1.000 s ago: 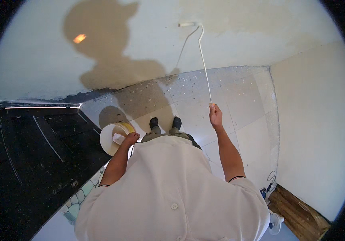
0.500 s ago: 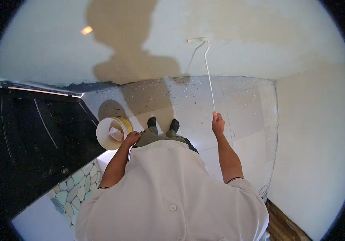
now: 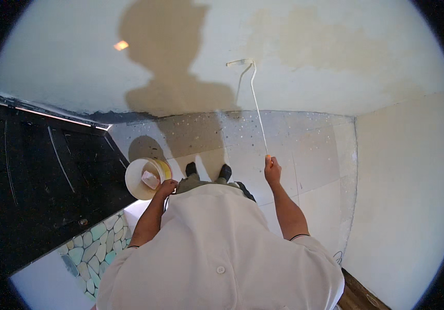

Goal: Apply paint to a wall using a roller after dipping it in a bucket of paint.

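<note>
My right hand [image 3: 272,170] is closed round the handle of a paint roller [image 3: 257,101], its long thin frame reaching up and away from me. The pale roller head [image 3: 240,62] lies against the wall [image 3: 299,90], a little above the floor line. Low by my left thigh, my left hand [image 3: 167,188] has its fingers curled; what they hold, if anything, is hidden. In the picture it overlaps the right side of a white bucket [image 3: 133,176] with a yellow patch. Inside the bucket is a pale pinkish-white block or packet [image 3: 150,179].
A dark panelled door [image 3: 41,170] stands at the left, beside a strip of pebble-like stone tiles [image 3: 95,250]. Paint spots speckle the tiled floor [image 3: 304,150]. Another wall [image 3: 403,201] closes off the right side. My shadow [image 3: 173,77] falls on the wall ahead.
The roller head has slid left along the wall at about the same height, and my right hand has moved left with it. The whole view has shifted slightly. My left hand stays beside the bucket.
</note>
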Demonstrator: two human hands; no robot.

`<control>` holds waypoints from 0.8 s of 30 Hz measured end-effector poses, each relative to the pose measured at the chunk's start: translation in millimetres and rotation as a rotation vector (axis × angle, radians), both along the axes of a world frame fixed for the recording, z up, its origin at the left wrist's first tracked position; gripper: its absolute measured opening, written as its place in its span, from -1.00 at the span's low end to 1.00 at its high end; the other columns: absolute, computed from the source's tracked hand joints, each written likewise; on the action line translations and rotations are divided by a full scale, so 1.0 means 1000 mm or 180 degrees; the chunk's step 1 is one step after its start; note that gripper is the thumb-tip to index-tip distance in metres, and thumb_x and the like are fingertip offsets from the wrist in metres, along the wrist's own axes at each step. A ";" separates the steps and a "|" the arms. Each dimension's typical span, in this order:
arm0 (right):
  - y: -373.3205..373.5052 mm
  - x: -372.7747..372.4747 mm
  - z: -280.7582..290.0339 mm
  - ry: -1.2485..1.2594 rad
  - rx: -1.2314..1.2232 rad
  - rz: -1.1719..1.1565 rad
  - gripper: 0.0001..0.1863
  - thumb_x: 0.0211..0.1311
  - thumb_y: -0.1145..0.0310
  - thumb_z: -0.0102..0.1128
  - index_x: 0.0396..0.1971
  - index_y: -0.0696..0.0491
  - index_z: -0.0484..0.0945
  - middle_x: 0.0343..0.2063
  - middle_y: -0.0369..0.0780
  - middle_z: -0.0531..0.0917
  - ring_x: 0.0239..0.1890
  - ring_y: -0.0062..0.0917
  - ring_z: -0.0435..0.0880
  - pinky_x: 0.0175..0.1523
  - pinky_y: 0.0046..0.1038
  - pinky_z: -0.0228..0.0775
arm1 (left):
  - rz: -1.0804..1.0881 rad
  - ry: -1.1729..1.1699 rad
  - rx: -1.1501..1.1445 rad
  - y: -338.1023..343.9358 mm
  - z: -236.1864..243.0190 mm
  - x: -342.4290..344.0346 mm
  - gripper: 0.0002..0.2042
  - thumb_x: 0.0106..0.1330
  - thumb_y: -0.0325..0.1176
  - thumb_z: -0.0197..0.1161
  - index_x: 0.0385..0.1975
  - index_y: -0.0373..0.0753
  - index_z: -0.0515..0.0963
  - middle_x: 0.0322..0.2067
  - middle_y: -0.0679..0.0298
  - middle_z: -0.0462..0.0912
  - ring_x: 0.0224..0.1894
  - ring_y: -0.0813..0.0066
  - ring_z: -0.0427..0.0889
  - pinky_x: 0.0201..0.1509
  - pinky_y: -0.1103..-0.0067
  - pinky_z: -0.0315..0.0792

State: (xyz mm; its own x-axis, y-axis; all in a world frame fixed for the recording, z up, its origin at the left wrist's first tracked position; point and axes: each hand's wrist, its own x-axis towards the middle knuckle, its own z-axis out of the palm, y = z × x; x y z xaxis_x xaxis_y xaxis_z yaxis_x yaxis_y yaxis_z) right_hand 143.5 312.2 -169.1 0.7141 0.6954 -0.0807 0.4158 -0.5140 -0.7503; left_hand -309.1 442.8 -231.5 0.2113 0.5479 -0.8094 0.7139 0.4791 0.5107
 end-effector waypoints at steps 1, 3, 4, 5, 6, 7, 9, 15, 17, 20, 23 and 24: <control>0.004 -0.004 0.000 -0.0002 0.0004 -0.0014 -0.67 0.21 0.11 -0.05 -0.51 0.09 0.40 -0.78 -0.11 0.40 -0.71 -0.29 0.42 -0.57 -0.31 0.20 | -0.0035 -0.0054 0.0024 0.002 -0.006 -0.003 -0.74 0.06 -0.27 0.08 -0.36 -0.32 0.53 -0.52 0.27 0.54 -0.52 0.54 0.46 -0.43 0.54 0.40; 0.014 -0.012 -0.001 -0.0016 0.0355 0.0064 -0.67 0.21 0.13 -0.05 -0.52 0.11 0.39 -0.80 -0.13 0.36 -0.73 -0.39 0.37 -0.59 -0.35 0.17 | 0.0007 -0.0152 -0.0033 0.008 -0.017 -0.011 -0.74 0.06 -0.26 0.07 -0.38 -0.32 0.53 -0.55 0.27 0.54 -0.55 0.54 0.45 -0.45 0.55 0.40; 0.021 -0.014 -0.001 -0.0017 0.0352 0.0054 -0.67 0.21 0.13 -0.05 -0.52 0.11 0.39 -0.80 -0.13 0.36 -0.73 -0.39 0.37 -0.59 -0.35 0.17 | -0.0156 -0.0178 -0.0033 0.011 -0.022 -0.015 -0.74 0.06 -0.26 0.07 -0.39 -0.31 0.53 -0.56 0.27 0.54 -0.57 0.54 0.45 -0.45 0.56 0.40; 0.030 -0.016 0.004 -0.0009 0.0401 0.0082 -0.67 0.22 0.13 -0.05 -0.52 0.11 0.38 -0.80 -0.15 0.34 -0.73 -0.43 0.34 -0.60 -0.38 0.16 | -0.0334 -0.0205 -0.0033 0.016 -0.019 -0.014 -0.75 0.06 -0.25 0.08 -0.39 -0.30 0.53 -0.58 0.28 0.54 -0.59 0.54 0.45 -0.45 0.56 0.40; 0.039 -0.018 0.010 0.0000 0.0450 0.0116 -0.66 0.22 0.13 -0.05 -0.52 0.12 0.38 -0.81 -0.18 0.33 -0.73 -0.48 0.31 -0.60 -0.40 0.15 | -0.0354 -0.0205 -0.0038 0.021 -0.017 -0.013 -0.75 0.06 -0.25 0.08 -0.39 -0.30 0.53 -0.58 0.28 0.54 -0.59 0.54 0.45 -0.45 0.56 0.40; 0.042 -0.020 0.017 -0.0008 0.0422 0.0062 -0.66 0.22 0.13 -0.05 -0.52 0.12 0.38 -0.81 -0.18 0.33 -0.73 -0.48 0.31 -0.60 -0.40 0.15 | -0.0307 -0.0127 0.0067 0.023 -0.004 -0.004 -0.74 0.07 -0.23 0.09 -0.40 -0.30 0.53 -0.59 0.28 0.54 -0.60 0.54 0.45 -0.45 0.55 0.40; 0.058 -0.021 0.031 0.0042 0.0547 0.0040 -0.68 0.22 0.15 -0.05 -0.53 0.12 0.37 -0.81 -0.19 0.32 -0.73 -0.51 0.28 -0.60 -0.45 0.14 | -0.0242 -0.0053 0.0187 0.029 0.003 0.000 -0.74 0.07 -0.22 0.09 -0.40 -0.29 0.53 -0.60 0.29 0.54 -0.61 0.53 0.45 -0.45 0.55 0.40; 0.043 -0.014 0.008 0.0044 0.0604 0.0011 -0.67 0.23 0.13 -0.08 -0.51 0.11 0.38 -0.78 -0.14 0.38 -0.72 -0.44 0.34 -0.58 -0.42 0.19 | -0.0338 -0.0113 0.0351 0.040 -0.018 -0.017 -0.75 0.10 -0.21 0.11 -0.39 -0.27 0.54 -0.57 0.27 0.55 -0.58 0.52 0.49 -0.44 0.53 0.41; 0.028 -0.009 -0.002 -0.0006 0.0339 -0.0094 -0.66 0.22 0.10 -0.08 -0.48 0.10 0.39 -0.75 -0.11 0.43 -0.68 -0.33 0.43 -0.57 -0.36 0.23 | -0.0287 -0.0175 0.0337 0.041 -0.017 -0.018 -0.75 0.10 -0.21 0.11 -0.40 -0.27 0.54 -0.56 0.26 0.56 -0.58 0.52 0.49 -0.44 0.54 0.41; 0.016 -0.005 -0.002 -0.0095 -0.0093 -0.0161 -0.64 0.21 0.06 -0.09 -0.46 0.09 0.41 -0.72 -0.06 0.48 -0.64 -0.19 0.50 -0.54 -0.28 0.26 | -0.0307 -0.0100 0.0297 0.035 -0.024 -0.031 -0.75 0.09 -0.22 0.10 -0.39 -0.29 0.53 -0.55 0.23 0.56 -0.58 0.50 0.49 -0.44 0.54 0.42; 0.006 0.000 -0.002 -0.0125 -0.0359 -0.0176 -0.62 0.22 0.05 -0.12 -0.46 0.10 0.42 -0.70 -0.04 0.48 -0.60 -0.12 0.48 -0.52 -0.23 0.24 | -0.0299 -0.0091 0.0285 0.028 -0.022 -0.040 -0.73 0.09 -0.22 0.10 -0.35 -0.29 0.52 -0.55 0.20 0.56 -0.58 0.48 0.50 -0.45 0.53 0.42; 0.001 0.002 -0.003 -0.0080 -0.0458 -0.0215 -0.60 0.21 0.02 -0.12 -0.45 0.10 0.42 -0.69 -0.03 0.49 -0.58 -0.08 0.48 -0.51 -0.21 0.25 | -0.0209 -0.0181 0.0297 0.028 -0.017 -0.037 -0.72 0.08 -0.22 0.09 -0.33 -0.30 0.51 -0.55 0.19 0.56 -0.58 0.46 0.50 -0.46 0.52 0.42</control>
State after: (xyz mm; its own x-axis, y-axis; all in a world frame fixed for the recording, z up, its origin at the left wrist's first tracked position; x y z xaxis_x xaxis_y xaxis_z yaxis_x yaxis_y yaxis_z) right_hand 145.8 312.9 -172.0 0.7618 0.6283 -0.1575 0.3944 -0.6428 -0.6568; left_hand -345.7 470.6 -248.2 0.2935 0.6038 -0.7412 0.7107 0.3808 0.5915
